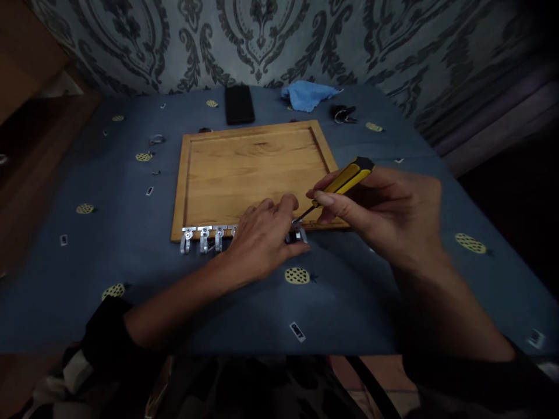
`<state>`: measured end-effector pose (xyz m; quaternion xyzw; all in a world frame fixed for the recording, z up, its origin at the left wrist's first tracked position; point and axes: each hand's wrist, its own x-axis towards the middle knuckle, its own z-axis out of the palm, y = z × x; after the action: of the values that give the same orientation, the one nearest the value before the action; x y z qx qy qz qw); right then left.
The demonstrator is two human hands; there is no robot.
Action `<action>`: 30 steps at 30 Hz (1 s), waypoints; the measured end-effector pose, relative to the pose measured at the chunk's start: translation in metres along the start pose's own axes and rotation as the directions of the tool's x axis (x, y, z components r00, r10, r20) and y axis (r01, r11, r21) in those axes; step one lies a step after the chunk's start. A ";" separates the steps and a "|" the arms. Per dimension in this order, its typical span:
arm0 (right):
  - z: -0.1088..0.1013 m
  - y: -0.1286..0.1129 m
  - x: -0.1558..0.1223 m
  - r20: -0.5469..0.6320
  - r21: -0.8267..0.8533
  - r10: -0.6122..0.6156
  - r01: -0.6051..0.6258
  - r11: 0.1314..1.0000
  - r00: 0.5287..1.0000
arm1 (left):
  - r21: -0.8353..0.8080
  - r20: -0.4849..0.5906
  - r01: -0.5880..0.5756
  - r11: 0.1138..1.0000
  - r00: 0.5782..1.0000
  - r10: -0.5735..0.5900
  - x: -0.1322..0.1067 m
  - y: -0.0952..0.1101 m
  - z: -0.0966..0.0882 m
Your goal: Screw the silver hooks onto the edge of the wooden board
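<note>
A framed wooden board (253, 169) lies flat on the table, with several silver metal hooks (204, 237) in a row along its near edge. My left hand (262, 238) rests over that edge with curled fingers on the board. Its thumb and forefinger are closed about the rightmost metal hook (301, 234), which they partly cover. My right hand (388, 209) grips a yellow and black screwdriver (349, 177) at a slant. The screwdriver's tip meets the top of that same hook; any screw there is too small to make out.
A blue cloth (309, 96), a black phone-like slab (239, 105) and black keys or clips (343, 113) lie behind the board. To its left is a loose metal hook (156, 139) with small screw-like pieces (156, 172). A patterned cloth covers the table (131, 256).
</note>
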<state>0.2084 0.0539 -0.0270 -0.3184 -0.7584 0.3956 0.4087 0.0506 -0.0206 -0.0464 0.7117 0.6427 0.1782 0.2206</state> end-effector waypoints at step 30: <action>0.014 0.007 -0.002 -0.135 0.114 -0.039 0.055 0.992 0.990 | -0.011 0.020 0.018 1.000 1.000 -0.018 0.001 0.002 -0.002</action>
<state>0.1979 0.0511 -0.0386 -0.3013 -0.7122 0.4078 0.4855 0.0513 -0.0197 -0.0434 0.7063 0.6459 0.1726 0.2327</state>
